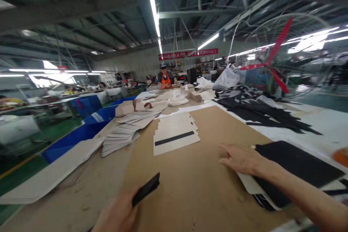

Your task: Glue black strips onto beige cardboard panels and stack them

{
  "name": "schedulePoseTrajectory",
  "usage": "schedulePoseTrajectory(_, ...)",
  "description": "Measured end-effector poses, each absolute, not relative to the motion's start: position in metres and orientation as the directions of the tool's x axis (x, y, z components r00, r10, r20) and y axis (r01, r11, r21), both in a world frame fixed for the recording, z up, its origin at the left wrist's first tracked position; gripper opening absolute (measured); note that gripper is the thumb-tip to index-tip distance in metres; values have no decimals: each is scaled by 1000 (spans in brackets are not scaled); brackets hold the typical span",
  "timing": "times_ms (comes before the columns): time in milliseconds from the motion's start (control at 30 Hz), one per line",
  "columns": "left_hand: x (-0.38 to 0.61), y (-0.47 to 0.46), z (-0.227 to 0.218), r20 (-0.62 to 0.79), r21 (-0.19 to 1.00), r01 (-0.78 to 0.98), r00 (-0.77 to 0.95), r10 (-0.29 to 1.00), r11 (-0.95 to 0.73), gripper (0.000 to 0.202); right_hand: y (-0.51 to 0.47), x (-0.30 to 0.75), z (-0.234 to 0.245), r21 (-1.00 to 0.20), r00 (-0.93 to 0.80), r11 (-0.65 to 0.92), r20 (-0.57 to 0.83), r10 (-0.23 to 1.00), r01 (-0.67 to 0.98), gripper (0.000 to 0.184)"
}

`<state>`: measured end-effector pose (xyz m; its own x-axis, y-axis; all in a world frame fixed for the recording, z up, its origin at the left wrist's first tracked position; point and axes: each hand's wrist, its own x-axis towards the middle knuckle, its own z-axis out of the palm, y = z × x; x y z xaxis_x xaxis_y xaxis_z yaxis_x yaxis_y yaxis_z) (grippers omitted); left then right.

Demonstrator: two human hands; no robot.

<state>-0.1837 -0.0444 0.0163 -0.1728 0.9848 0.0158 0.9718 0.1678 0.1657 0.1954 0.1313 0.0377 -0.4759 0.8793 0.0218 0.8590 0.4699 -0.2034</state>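
My left hand (119,214) is at the bottom edge, closed around a flat black piece (146,188) that sticks up and to the right. My right hand (240,159) lies flat with fingers stretched out on the brown cardboard sheet (195,174), its heel resting on a stack of white and black sheets (288,170) at my right. A small stack of pale die-cut cards with a black strip (175,136) lies ahead in the middle of the cardboard.
A fanned pile of grey-white cards (125,132) lies to the left, black cut strips (266,112) to the right. Blue bins (81,130) line the table's left side. A red-bladed fan (274,58) stands far right. A person in an orange vest (165,77) works at the far end.
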Motion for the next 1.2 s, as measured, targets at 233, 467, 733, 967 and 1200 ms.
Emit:
schedulePoseTrajectory(233,-185,94,19,51,39,975,-222,974,220,36,228,97,24,-339,-573,528,-40,819,778,51)
schedulePoseTrajectory(467,-184,122,-3,59,15,982,-189,980,189,45,237,70,-6,-237,-530,502,-71,845,832,47)
schedulePoseTrajectory(733,-188,-16,4,-73,56,995,-84,994,89,47,108,118,-20,-210,-688,662,-89,720,720,58)
schedulePoseTrajectory(967,-171,-151,31,-194,164,891,-391,900,423,28,15,160,-55,-277,-739,710,-1,674,648,62)
schedulePoseTrajectory(1200,-125,-158,33,-407,907,29,-188,894,419,51,-11,116,5,-711,-732,568,110,673,415,41)
